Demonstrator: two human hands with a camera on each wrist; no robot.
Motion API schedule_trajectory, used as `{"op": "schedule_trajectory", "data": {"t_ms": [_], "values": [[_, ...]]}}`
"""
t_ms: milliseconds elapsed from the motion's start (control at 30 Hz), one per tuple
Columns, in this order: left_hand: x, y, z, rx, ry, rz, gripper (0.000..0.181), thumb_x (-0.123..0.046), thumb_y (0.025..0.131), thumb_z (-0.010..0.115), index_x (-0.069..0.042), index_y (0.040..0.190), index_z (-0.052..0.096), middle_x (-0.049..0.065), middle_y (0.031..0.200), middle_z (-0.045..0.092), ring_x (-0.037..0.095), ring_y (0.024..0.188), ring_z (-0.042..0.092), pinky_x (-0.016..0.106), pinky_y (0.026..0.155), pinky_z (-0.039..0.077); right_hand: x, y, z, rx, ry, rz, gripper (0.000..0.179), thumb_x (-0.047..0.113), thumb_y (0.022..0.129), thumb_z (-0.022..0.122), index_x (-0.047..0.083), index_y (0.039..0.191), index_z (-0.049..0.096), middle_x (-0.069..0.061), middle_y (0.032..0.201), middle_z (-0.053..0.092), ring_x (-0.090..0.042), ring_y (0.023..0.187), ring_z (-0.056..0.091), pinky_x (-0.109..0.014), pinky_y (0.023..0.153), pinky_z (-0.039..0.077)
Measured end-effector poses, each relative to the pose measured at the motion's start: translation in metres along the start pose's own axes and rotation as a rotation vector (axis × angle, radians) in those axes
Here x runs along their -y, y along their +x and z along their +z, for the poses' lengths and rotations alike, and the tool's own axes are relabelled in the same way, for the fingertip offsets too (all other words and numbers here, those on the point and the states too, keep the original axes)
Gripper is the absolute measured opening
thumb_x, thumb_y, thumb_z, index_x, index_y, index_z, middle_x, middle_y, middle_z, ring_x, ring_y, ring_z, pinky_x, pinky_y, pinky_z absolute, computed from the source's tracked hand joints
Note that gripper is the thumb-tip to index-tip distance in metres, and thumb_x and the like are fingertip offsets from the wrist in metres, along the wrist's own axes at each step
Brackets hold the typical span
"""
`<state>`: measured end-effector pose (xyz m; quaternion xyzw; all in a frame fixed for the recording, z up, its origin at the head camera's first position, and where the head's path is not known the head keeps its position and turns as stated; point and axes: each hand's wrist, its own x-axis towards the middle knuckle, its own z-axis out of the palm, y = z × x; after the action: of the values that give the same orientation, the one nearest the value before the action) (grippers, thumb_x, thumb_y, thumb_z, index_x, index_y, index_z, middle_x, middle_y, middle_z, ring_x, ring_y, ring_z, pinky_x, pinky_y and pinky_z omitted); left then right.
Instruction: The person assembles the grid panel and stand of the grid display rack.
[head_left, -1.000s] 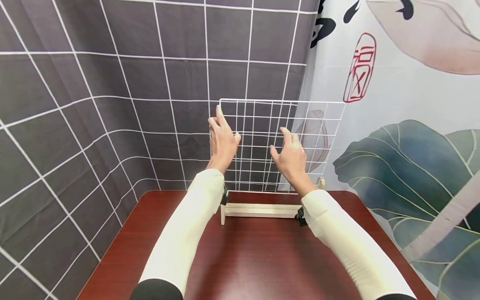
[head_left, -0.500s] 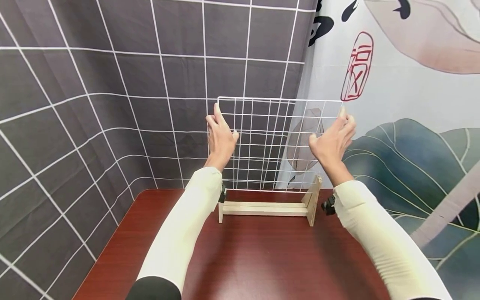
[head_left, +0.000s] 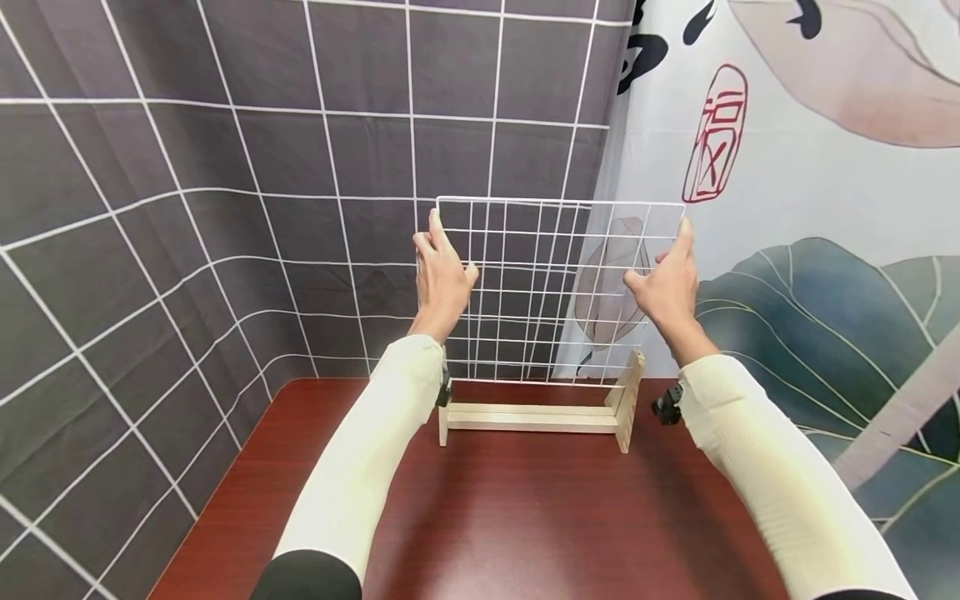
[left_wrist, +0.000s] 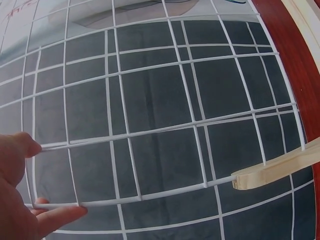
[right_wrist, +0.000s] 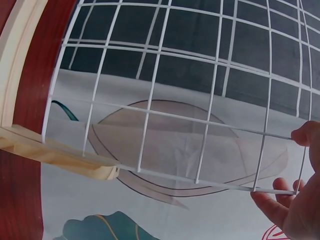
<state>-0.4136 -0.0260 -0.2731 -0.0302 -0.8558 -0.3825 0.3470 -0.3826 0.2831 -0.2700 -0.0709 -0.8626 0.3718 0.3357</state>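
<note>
A white wire grid panel (head_left: 562, 201) stands upright at the back of the table, over a pale wooden stand (head_left: 532, 419). My left hand (head_left: 441, 283) grips the panel's left edge near the top corner, its thumb on a cross wire. Opposite, my right hand (head_left: 667, 287) holds the right edge near its top corner. In the left wrist view, the panel's side wire runs down to a wooden end piece (left_wrist: 270, 172). A matching end piece (right_wrist: 65, 155) meets the other side wire in the right wrist view. The stand's left end is partly hidden by my left forearm.
The stand rests on a dark red wooden table (head_left: 540, 508). Behind it hangs a grey cloth (head_left: 367, 158) with white grid lines. A white printed curtain (head_left: 810, 200) with leaf shapes hangs close along the right side.
My right hand has moved right, from in front of the panel to its right edge, and now grips there. The left hand and the panel have stayed nearly still.
</note>
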Motion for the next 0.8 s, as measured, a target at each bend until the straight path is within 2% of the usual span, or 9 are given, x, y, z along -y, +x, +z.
{"op": "schedule_trajectory", "data": {"t_ms": [400,667,800], "values": [[0.010,-0.010,0.006,0.000,0.003,-0.005,0.105,-0.010,0.079,0.079,-0.012,0.162,0.014,0.018,0.136,0.040,0.037,0.109,0.058,0.049,0.085,0.055,-0.012,-0.007,0.009,-0.065,-0.016,-0.057,0.108,0.017,0.081,0.076,0.022,0.164,0.007,-0.022,0.123,0.058,-0.046,0.103,0.055,-0.060,0.090,0.044],[0.022,-0.023,0.012,0.014,-0.003,-0.013,0.103,-0.012,0.081,0.078,-0.011,0.162,0.015,0.018,0.138,0.039,0.038,0.108,0.058,0.050,0.082,0.055,-0.023,-0.020,0.016,-0.052,-0.019,-0.058,0.108,0.017,0.082,0.076,0.023,0.164,0.005,-0.022,0.123,0.057,-0.046,0.101,0.055,-0.062,0.088,0.044],[0.027,-0.029,0.015,0.015,-0.005,-0.015,0.102,-0.012,0.081,0.078,-0.011,0.162,0.016,0.018,0.138,0.040,0.039,0.109,0.057,0.050,0.084,0.055,-0.029,-0.026,0.020,-0.053,-0.019,-0.053,0.107,0.018,0.083,0.076,0.023,0.164,0.006,-0.023,0.124,0.057,-0.045,0.101,0.055,-0.063,0.087,0.044]]}}
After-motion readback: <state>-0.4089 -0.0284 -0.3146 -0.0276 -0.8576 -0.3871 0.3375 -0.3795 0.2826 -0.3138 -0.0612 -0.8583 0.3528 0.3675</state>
